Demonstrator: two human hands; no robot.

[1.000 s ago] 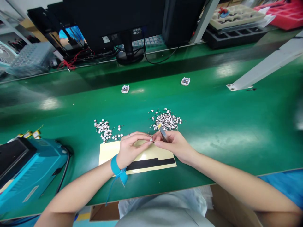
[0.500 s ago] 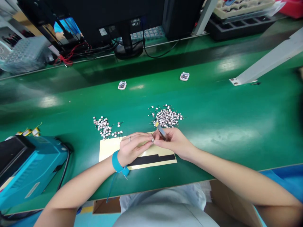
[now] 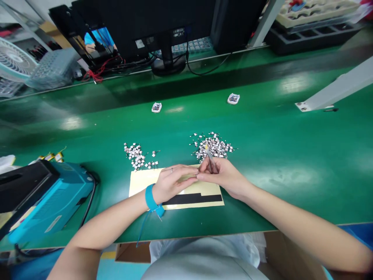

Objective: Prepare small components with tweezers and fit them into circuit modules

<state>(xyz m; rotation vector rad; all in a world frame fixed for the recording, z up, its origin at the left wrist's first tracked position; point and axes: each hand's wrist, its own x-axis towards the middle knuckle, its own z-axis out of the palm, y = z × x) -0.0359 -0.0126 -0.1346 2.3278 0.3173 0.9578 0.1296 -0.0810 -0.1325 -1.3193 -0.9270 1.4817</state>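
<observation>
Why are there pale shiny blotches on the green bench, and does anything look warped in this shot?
In the head view, the pale blotches are glare on the glossy green workbench; the desk fan in the top left corner looks stretched and leaning, as is common at the edges of a wide lens; the pile of small parts stays sharp enough to show separate pieces.

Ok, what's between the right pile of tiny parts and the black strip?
In the head view, the right hand holding tweezers and the left hand's fingertips, over part of the yellow sheet.
</observation>
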